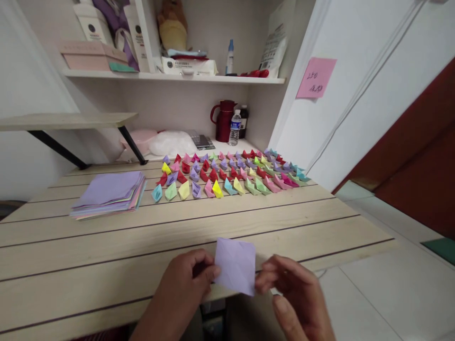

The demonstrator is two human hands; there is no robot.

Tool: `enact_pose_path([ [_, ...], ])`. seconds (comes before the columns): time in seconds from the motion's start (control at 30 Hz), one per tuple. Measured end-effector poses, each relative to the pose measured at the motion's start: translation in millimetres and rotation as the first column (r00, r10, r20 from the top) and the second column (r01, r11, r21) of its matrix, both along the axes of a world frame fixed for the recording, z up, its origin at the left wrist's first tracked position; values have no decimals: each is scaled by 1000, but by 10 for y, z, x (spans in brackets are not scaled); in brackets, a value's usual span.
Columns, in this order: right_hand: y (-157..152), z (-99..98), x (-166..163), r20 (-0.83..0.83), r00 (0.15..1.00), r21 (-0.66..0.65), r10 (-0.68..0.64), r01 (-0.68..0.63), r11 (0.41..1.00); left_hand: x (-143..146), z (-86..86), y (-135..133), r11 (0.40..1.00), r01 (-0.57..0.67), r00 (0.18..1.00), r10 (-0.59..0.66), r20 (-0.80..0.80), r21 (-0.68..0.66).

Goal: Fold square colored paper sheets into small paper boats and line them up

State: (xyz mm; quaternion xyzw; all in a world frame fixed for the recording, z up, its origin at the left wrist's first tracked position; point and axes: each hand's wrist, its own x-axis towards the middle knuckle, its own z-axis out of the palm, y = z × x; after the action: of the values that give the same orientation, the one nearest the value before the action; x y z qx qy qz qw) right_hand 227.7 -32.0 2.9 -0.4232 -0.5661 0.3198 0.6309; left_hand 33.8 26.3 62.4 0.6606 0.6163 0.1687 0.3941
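A small lilac square of paper (235, 266) with faint crease lines is held up near the table's front edge. My left hand (192, 279) pinches its left side between thumb and fingers. To its right, my right hand (293, 293) has its thumb and fingers apart, fingertips close to the paper's right edge; whether they touch it I cannot tell. Beyond my hands, several rows of folded paper boats (216, 175) in many colours stand on the table. At the left lies a stack of coloured paper (108, 192), a lilac sheet on top.
The slatted wooden table (170, 222) ends just in front of me. A raised wooden shelf (67, 121) on black legs stands at back left. Behind the boats are a dark red jug (224, 121) and a water bottle (235, 129). A pink note (316, 77) hangs on the right.
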Motion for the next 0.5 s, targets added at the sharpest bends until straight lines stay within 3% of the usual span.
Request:
enact_pose_path([
  [0.1, 55, 15, 268, 312, 945, 159, -97, 49, 986, -53, 19, 180, 994, 85, 981, -71, -183, 67],
  [0.2, 195, 101, 438, 528, 848, 208, -42, -81, 975, -66, 90, 305, 973, 203, 943, -164, -290, 112],
  [0.3, 385, 217, 479, 793, 604, 147, 72, -305, 941, -32, 163, 393, 909, 382, 873, -296, -387, 166],
  [0.4, 528, 284, 426, 912, 390, 50, 126, -409, 911, 43, 205, 437, 826, 502, 805, -338, -488, 255],
  [0.5, 550, 249, 343, 942, 312, 6, 123, -383, 924, 103, 189, 418, 773, 509, 786, -238, -571, 379],
])
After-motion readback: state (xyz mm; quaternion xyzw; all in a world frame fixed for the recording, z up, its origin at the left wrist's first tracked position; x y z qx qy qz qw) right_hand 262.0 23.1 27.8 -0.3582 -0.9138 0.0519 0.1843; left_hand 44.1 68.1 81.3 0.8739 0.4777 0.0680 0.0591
